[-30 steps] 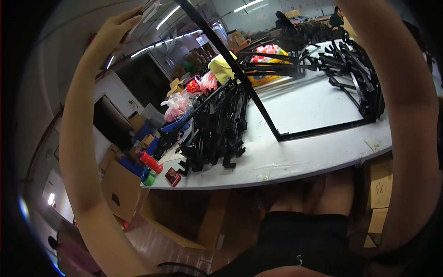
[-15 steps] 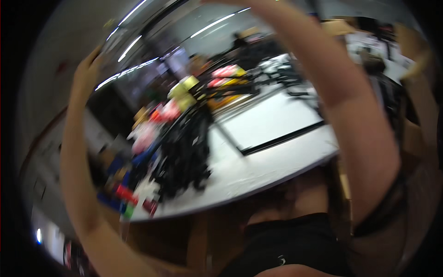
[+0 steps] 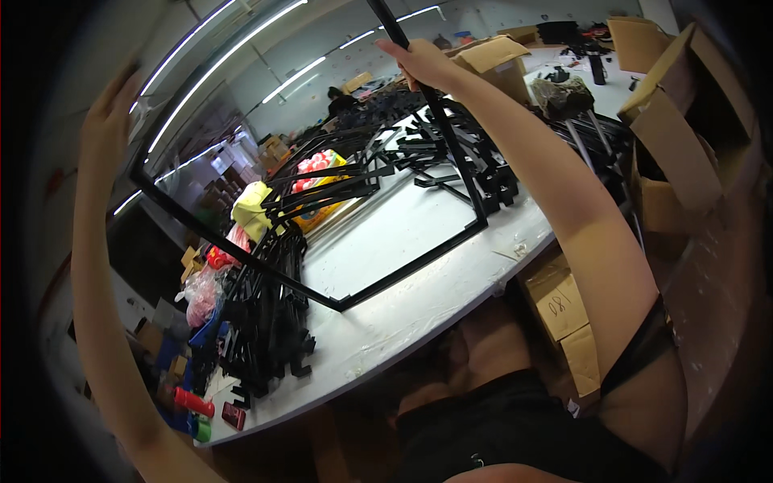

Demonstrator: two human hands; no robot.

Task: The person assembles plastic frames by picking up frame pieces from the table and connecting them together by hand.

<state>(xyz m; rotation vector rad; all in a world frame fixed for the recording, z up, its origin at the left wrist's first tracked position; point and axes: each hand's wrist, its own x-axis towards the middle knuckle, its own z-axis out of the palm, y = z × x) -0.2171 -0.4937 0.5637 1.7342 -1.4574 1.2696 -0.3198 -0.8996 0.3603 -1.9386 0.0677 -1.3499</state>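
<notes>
A large black rectangular frame (image 3: 415,268) stands tilted over the white table, with its lower rail resting on or just above the tabletop. My right hand (image 3: 419,63) is closed around the frame's right side bar, high up. My left hand (image 3: 106,113) is raised at the far upper left, close to the frame's left corner. Its fingers are dim and blurred against a dark edge, so their grip is unclear. Left of the frame's lower corner, a heap of black strips (image 3: 262,330) lies on the table.
More black bars (image 3: 475,153) are piled at the table's far side. Beyond the strips sit a yellow bundle (image 3: 253,208) and a yellow box (image 3: 322,211) with pink-red packs. A red roll (image 3: 193,402) lies near the left edge. Open cardboard boxes (image 3: 672,121) stand at right.
The black frame's lower corner has moved left and nearer me. My right hand has come lower into view on the side bar. My left hand has shifted left, and the view has turned rightward.
</notes>
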